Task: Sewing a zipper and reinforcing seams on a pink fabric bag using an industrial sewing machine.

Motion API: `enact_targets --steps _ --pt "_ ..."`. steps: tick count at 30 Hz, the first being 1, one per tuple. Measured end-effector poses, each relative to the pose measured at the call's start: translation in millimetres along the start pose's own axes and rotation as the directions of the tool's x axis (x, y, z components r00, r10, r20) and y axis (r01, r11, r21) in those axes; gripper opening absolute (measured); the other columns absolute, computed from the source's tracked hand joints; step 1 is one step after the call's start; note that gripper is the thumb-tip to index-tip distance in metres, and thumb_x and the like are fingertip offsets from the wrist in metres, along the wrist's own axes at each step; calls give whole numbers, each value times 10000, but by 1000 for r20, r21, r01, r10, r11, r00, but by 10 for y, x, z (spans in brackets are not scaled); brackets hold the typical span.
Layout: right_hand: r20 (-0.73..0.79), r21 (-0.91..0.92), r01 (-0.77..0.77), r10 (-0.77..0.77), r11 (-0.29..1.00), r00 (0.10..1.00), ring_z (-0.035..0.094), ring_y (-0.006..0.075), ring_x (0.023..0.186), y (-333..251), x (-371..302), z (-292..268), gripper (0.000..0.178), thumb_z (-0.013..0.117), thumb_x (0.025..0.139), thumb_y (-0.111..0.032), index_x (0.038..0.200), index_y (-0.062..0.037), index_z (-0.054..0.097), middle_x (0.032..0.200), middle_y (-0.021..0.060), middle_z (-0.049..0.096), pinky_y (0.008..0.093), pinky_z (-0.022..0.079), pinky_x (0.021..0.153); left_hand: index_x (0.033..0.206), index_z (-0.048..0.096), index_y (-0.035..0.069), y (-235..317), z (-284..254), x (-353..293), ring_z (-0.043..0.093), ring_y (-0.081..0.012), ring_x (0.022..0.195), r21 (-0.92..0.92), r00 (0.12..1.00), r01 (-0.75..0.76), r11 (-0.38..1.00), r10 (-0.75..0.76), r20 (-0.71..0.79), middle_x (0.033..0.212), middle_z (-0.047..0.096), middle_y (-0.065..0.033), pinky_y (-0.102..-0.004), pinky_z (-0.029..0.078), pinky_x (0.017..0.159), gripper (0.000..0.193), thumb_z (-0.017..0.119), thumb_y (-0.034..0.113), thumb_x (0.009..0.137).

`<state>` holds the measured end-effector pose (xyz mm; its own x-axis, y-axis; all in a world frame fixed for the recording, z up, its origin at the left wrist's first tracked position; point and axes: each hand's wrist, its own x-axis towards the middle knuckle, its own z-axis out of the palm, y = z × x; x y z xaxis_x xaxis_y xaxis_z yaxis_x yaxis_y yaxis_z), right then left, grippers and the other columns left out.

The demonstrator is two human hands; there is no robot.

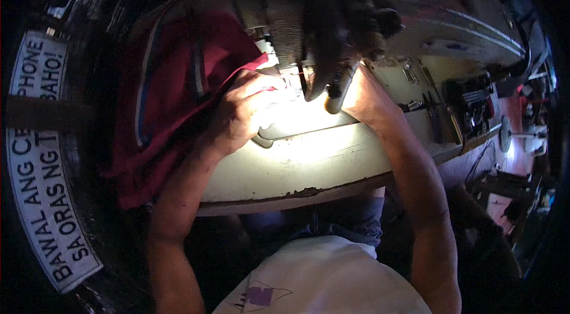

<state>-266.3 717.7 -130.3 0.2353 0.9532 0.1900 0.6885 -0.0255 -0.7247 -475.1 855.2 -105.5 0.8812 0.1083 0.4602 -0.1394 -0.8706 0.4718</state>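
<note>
Head camera (close) above sewing table [309, 165]

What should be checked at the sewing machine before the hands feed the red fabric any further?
1. Left hand has the red fabric pinned flat near the needle: ok, fingers press its edge.
2. Right hand placed on the far side of the needle: ok, though partly hidden behind the sewing machine head.
3. Fingertips apart from the needle: cannot tell, glare washes out that spot.
4. Bulk of fabric supported: not ok, much hangs off the left edge of the table.
5. Loose tools to the right out of the way: ok, apart from both hands.
</note>
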Motion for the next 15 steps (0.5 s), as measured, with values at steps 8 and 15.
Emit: enact_targets --steps 8,15 --pt "-87 169 136 -122 976 989 597 307 998 -26 5 -30 437 692 755 -171 1135 12 576 1064 173 633 402 471 899 998 664 -68 10 47 -3 694 -253 775 12 995 95 995 -95 26 878 699 -158 -338 544 703 236 531 -107 806" --pt "-77 4 177 -177 984 981 609 297 1015 -20 8 -40 559 762 705 -198 1188 7 572 1098 179 646 397 478 895 1035 670 -53 23 45 -14 704 -242 755 3 988 144 990 -144 61 893 700 -161 -324 550 672 286 504 -139 818"
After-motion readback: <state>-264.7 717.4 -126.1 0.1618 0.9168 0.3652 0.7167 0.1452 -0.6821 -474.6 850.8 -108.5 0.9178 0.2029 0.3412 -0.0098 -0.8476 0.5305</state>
